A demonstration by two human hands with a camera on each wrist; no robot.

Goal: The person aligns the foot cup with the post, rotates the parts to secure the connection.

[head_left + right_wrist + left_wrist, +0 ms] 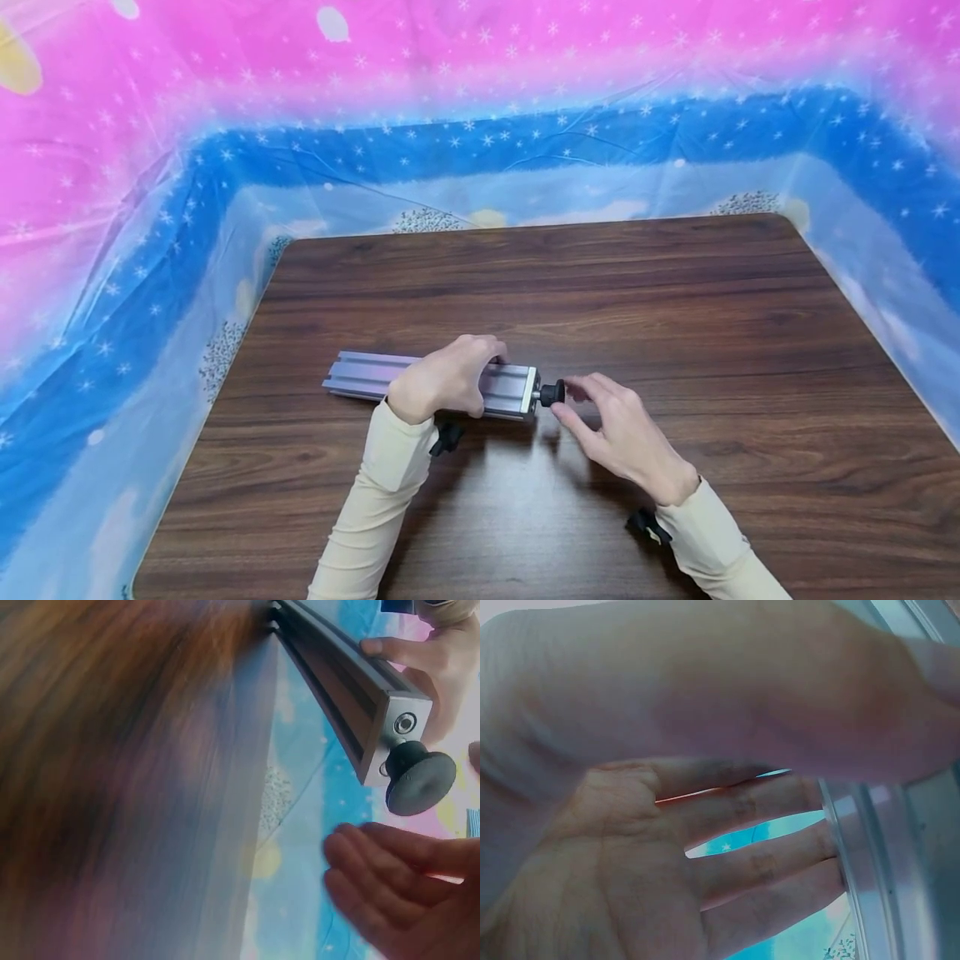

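A silver aluminium profile (512,390) with grooves along its length lies across the table, a plate with bolts on its right end. My left hand (453,379) grips it from above, thumb on the near side and fingers over the far side. From the end plate a short shaft carries a round black knob (552,393), whose flat flared face shows in the right wrist view. Beside this knob is my right hand (626,429), thumb and fingers spread around it. In the right wrist view the fingers (382,877) are loosely bent and apart from the knob.
The dark wood-grain table (600,292) has rounded far corners. A pink and blue patterned cloth (480,142) hangs around its back and sides. Black straps (648,527) sit at both wrists.
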